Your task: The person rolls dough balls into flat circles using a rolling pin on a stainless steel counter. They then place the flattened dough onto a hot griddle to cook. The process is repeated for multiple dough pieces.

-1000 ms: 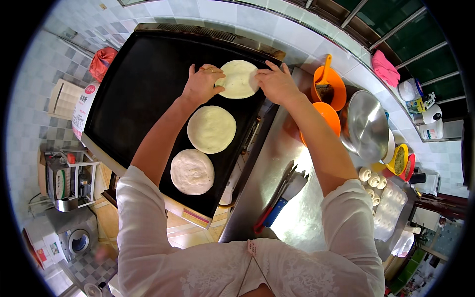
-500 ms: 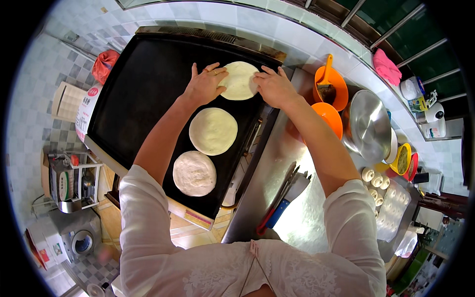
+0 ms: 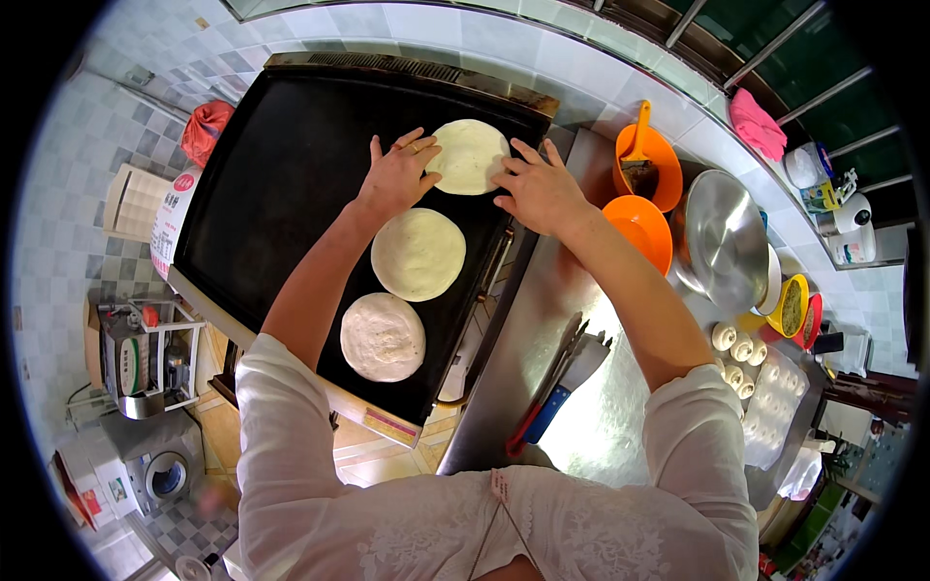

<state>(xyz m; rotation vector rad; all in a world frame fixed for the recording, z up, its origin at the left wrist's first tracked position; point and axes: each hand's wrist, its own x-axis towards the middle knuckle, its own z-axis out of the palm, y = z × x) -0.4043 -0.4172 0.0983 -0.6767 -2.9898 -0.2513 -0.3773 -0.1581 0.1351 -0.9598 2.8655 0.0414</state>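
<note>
Near the top centre of the frame, a round flatbread (image 3: 470, 156) lies flat on the black griddle (image 3: 281, 174), and both hands press on its edges. The left hand (image 3: 399, 174) and right hand (image 3: 538, 189) are open, fingers spread, gripping nothing. Two more flatbreads (image 3: 418, 254) lie below it, toward the frame's middle.

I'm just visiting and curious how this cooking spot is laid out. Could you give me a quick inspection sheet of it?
Surface: black flat griddle beside a steel counter.
Job's things: far dough round, middle dough round, near dough round, all lying flat in a row.
Clutter: spatulas, two orange bowls, steel lid, dough balls.
Hands: left hand and right hand open, fingertips on the far round's edges.
Cables: nothing seen.
Surroundings: tiled wall, window bars.
</note>
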